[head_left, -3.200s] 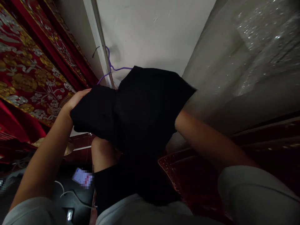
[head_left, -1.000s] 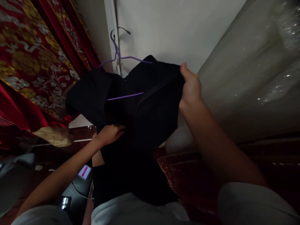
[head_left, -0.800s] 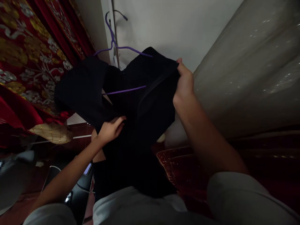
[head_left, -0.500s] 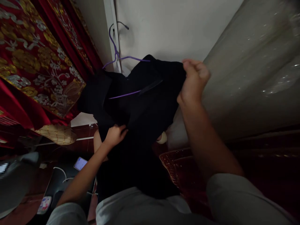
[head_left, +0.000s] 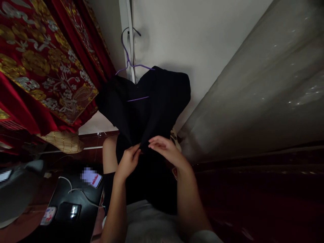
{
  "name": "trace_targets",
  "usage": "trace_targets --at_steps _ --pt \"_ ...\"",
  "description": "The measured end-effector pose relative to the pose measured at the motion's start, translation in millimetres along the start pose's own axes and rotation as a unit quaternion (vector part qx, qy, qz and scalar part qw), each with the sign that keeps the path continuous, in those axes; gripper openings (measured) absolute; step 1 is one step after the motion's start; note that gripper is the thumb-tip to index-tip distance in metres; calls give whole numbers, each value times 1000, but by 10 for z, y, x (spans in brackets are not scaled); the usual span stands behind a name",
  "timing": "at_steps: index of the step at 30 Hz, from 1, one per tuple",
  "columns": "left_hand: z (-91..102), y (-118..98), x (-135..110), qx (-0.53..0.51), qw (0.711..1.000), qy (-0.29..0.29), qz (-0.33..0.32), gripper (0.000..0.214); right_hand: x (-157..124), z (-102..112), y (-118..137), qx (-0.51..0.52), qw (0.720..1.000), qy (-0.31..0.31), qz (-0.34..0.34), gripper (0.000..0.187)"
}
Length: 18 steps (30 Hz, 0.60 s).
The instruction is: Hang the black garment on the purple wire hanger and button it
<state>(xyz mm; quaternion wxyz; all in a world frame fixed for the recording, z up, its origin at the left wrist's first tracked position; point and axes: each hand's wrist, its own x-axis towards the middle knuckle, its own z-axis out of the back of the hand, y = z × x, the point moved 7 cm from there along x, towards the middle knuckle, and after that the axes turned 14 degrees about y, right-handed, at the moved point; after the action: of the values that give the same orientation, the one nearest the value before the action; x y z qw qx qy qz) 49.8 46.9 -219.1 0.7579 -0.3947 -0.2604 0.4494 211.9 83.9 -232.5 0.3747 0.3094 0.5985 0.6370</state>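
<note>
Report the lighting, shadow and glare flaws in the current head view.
Head view: dim overall, with the dark garment losing most fold detail to near-black; head view: soft shadow on the wall beside its shoulder; head view: small glints on the translucent sheet; head view: part of the phone is pixelated, so its screen can't be read.

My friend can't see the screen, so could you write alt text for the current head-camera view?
A person's left hand pinches the front of a dark garment on a purple hanger, with the open right hand close beside it. Red embroidered cloth hangs at picture left; below it, a lit phone lies on a black surface.
</note>
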Motion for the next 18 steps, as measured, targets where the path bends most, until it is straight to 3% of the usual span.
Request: trace_targets --at_steps 3,5,8,13,18 --pt "-1 -169 -25 -33 999 -27 -34 38 -79 107 121 -58 998 -11 21 23" --pt "-42 -283 -27 -31 997 -38 -61 40 -113 -5 156 -57 998 20 27 23" --pt "-100 -410 -21 1 996 -30 -86 46 -132 -159 212 -34 997 20 64 20" --pt "-46 -447 6 28 997 -14 -76 51 -106 -185 297 -39 991 -13 126 7" --pt "38 -442 102 -23 995 -83 -54 37 -73 -93 257 -30 988 -64 137 7"
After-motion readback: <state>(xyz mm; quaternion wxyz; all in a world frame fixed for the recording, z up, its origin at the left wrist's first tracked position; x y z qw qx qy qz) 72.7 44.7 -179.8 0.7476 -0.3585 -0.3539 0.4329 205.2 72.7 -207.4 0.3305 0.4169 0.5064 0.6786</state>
